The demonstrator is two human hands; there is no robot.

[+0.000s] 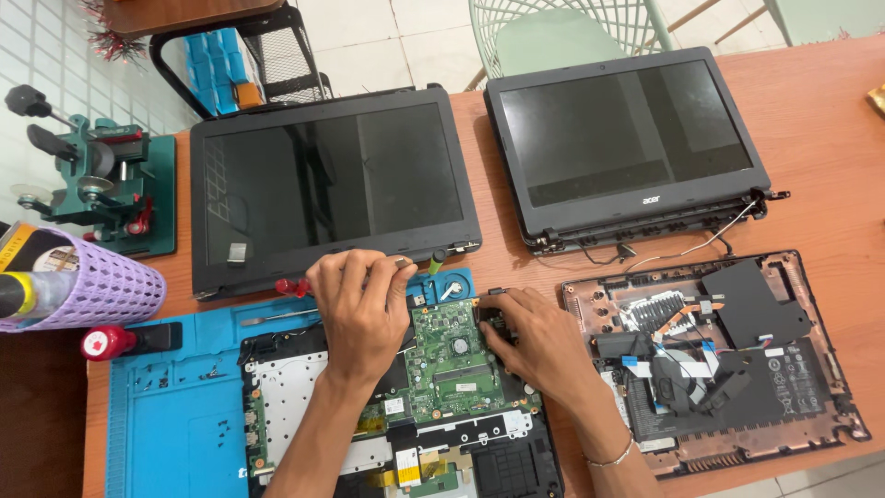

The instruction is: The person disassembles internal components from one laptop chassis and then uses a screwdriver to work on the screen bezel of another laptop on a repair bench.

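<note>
We've got the opened black laptop base (406,433) on the blue silicone repair mat (175,406), cover already off and the green rectangular motherboard (456,360) exposed but still seated in the chassis, so by our read disassembly is partway: board not lifted yet. Left hand (361,309) sits over the board's upper left edge, fingers curled and pinching a slim green-tipped tool (433,265), probably a screwdriver. Right hand (535,337) presses down at the board's upper right corner, fingertips bent on a small black part; can't tell if it's gripping or just steadying. Small loose screws (221,429) lie on the mat. Room is tight: the detached dark laptop screen (332,184) is just behind the hands, the second opened reddish-brown laptop base (710,355) just beside the right wrist. Left of the chassis the mat has open space.
</note>
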